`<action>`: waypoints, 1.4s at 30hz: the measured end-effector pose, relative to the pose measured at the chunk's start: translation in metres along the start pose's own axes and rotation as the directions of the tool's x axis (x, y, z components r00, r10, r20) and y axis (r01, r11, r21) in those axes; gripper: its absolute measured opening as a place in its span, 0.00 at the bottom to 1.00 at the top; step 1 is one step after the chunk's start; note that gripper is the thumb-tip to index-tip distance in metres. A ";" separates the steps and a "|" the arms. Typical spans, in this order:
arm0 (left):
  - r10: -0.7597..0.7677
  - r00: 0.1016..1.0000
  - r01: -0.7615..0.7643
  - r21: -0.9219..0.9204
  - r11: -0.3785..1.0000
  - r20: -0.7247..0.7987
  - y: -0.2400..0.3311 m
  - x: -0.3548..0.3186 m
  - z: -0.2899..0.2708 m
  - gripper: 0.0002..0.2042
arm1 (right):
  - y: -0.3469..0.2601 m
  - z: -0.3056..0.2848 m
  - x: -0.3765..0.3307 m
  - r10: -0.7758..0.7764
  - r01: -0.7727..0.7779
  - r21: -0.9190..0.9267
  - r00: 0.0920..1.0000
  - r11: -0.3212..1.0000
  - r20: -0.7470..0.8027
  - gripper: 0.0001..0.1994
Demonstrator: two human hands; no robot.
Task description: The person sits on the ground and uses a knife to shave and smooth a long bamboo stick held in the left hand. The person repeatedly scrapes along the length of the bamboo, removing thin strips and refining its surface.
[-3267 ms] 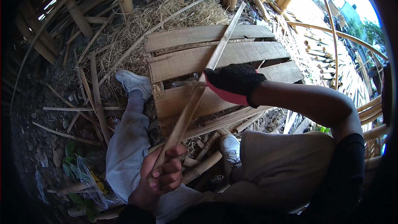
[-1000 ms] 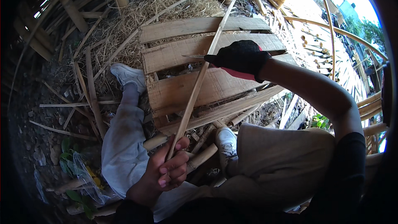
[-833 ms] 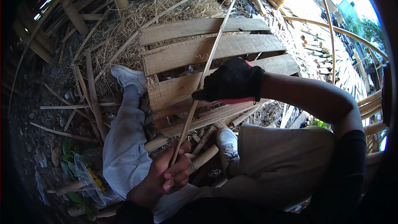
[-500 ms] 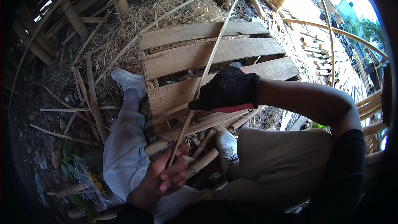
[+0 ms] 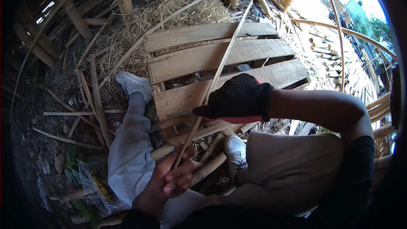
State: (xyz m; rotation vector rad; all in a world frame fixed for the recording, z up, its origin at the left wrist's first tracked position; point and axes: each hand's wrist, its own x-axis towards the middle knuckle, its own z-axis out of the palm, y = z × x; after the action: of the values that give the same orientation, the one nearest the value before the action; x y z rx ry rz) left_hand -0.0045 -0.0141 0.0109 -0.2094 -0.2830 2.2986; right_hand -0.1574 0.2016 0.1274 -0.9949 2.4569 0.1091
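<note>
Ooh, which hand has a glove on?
The right hand, farther up the bamboo strip: it wears a black and pinkish-red glove. The left hand, gripping the strip's lower end, is bare.

We see stony ground (image 5: 36,123) bearing loose straw (image 5: 127,44) left of top centre, split bamboo strips (image 5: 97,91) at left and a slatted wooden platform (image 5: 190,62) mid-frame.

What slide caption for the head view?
Bare left hand grips bamboo strip by its near end; gloved right hand holds a blurred blade crosswise to it, over wooden slats.
</note>
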 end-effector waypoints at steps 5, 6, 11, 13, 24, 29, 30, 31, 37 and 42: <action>0.063 0.967 0.052 0.435 0.899 -0.246 -0.004 0.008 0.013 0.15 | 0.028 0.024 0.000 -0.191 0.195 0.007 0.967 0.981 -0.168 0.25; 0.103 0.952 0.077 0.552 0.831 -0.287 -0.005 0.010 0.014 0.16 | 0.031 0.019 0.005 -0.187 0.174 -0.076 0.954 0.982 -0.236 0.28; 0.227 0.947 0.128 0.913 0.387 -0.229 -0.005 0.011 0.019 0.17 | 0.013 0.007 -0.003 0.452 -0.388 0.405 0.889 0.828 -0.071 0.37; 0.210 0.951 0.155 0.939 0.306 -0.225 0.000 0.005 0.017 0.17 | 0.012 0.019 0.007 0.523 -0.417 0.576 0.852 0.703 -0.022 0.37; 0.283 0.894 0.390 0.914 -0.110 -0.347 0.034 -0.021 0.030 0.25 | 0.023 0.048 0.028 0.512 -0.312 0.601 0.837 0.736 -0.193 0.34; 0.762 0.623 0.491 0.846 -0.207 -0.176 0.073 -0.036 0.014 0.23 | 0.023 0.051 0.026 0.502 -0.305 0.582 0.839 0.754 -0.211 0.33; 0.839 0.529 0.519 0.831 -0.201 -0.128 0.085 -0.040 0.011 0.23 | 0.023 0.051 0.026 0.501 -0.302 0.580 0.838 0.756 -0.216 0.33; 0.883 0.457 0.550 0.814 -0.186 -0.107 0.095 -0.047 0.009 0.22 | 0.023 0.051 0.025 0.499 -0.301 0.578 0.838 0.759 -0.219 0.33; 0.877 0.431 0.738 0.643 -0.207 -0.212 0.179 -0.085 -0.032 0.19 | 0.024 0.051 0.020 0.497 -0.291 0.572 0.834 0.767 -0.241 0.32; 0.585 0.594 0.719 0.691 -0.078 -0.552 0.218 -0.040 -0.068 0.16 | 0.015 0.043 0.009 0.489 -0.302 0.601 0.855 0.740 -0.174 0.30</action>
State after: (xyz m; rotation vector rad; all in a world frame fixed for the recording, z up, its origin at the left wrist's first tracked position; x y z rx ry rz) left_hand -0.1142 -0.1779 -0.1104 -0.3828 1.9929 1.2394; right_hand -0.1555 0.2173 0.0834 -0.2197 2.7076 -0.6521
